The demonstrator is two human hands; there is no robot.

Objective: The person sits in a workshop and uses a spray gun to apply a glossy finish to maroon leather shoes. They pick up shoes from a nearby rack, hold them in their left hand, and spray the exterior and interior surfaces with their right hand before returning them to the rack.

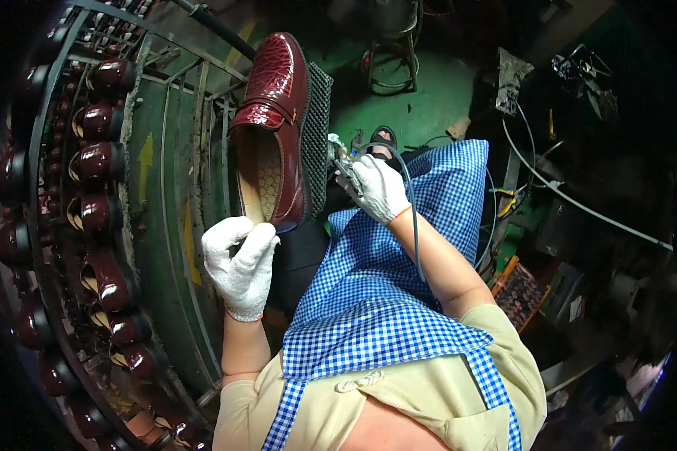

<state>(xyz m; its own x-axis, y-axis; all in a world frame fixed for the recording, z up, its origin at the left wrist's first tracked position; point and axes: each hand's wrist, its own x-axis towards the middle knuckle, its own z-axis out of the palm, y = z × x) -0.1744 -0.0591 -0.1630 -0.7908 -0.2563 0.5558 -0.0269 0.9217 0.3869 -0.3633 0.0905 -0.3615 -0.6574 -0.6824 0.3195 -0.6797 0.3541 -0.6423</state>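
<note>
Shoe [278, 113], dark red and shiny, stands up long-ways from the left hand [241, 263], which pinches its heel end. Right hand [376, 188] is closed around a small tool with a hose [414, 218], just beside the shoe's sole. More red shoes [101, 158] sit on a rack further left.

A green floor [429, 98] is seen ahead, a curved metal rack [169, 225] of dark red shoes [101, 161] at left; surroundings are dimly lit.

Head-worn fisheye, close, downward over lap.
</note>
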